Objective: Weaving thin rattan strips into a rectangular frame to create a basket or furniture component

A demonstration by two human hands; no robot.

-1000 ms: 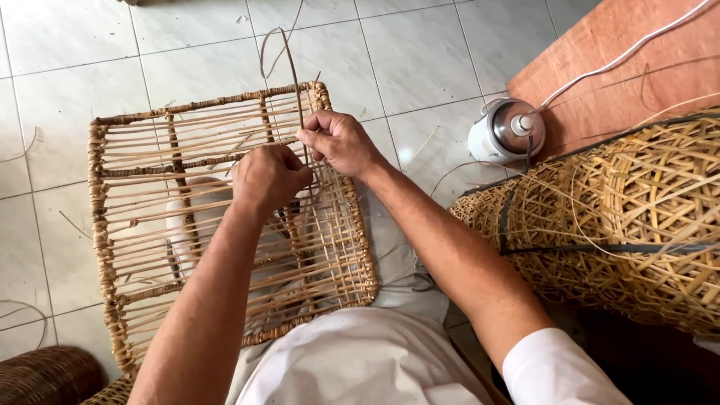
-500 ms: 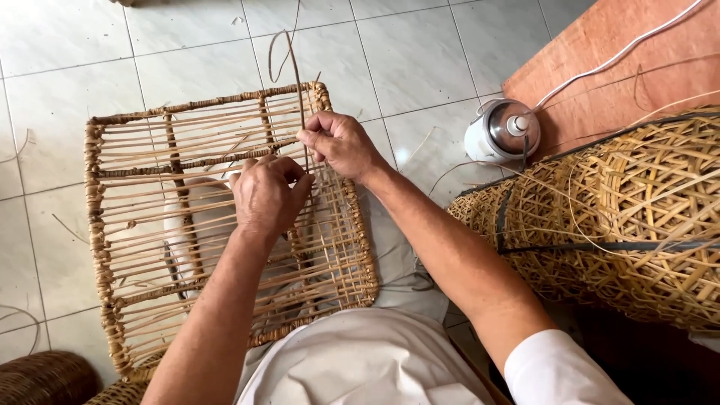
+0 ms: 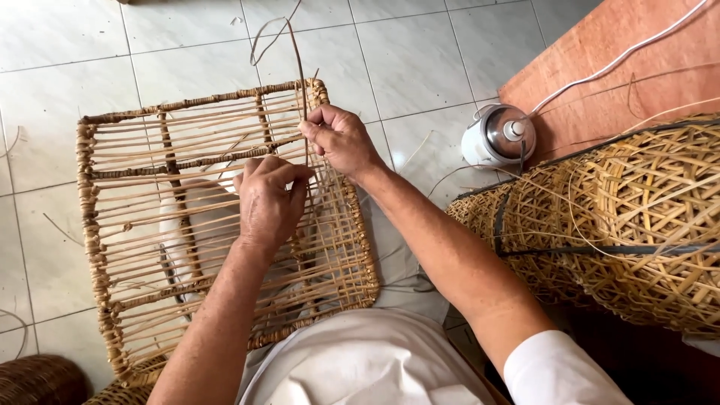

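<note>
**Hands deep in the weave: where the strand could let you down**

Both hands are working the right part of the rattan frame (image 3: pixel 187 225), which lies flat across your lap above the tiled floor (image 3: pixel 420 67). Your right hand (image 3: pixel 341 139) is closed in a narrow pinch on a thin cane strand (image 3: pixel 298 71) that rises past the frame's far edge and loops over. Your left hand (image 3: pixel 270 199) is curled with its fingers pressed down on the slats just beside that strand; whether it grips anything underneath cannot be told.

Biggest risk first: the frame rests only on your knees. If you pull hard on the strand, the panel may tip or slide toward the floor, since neither hand truly clamps it.

Next, the big woven basket (image 3: pixel 622 232) stands close by your right elbow, with loose canes sticking out. A wide sweep of that arm could snag them and jerk your pull off line.

Then the strand itself: it bends sharply at the top. Tug it at an angle against the slat edge and it may kink or split.

Smaller again, the free looped end could catch on the frame's corner as it is drawn through.

Last, the small metal pot (image 3: pixel 497 135) and its white cord (image 3: pixel 622 52) sit near the basket; a flicked cane could hook that cord.
</note>
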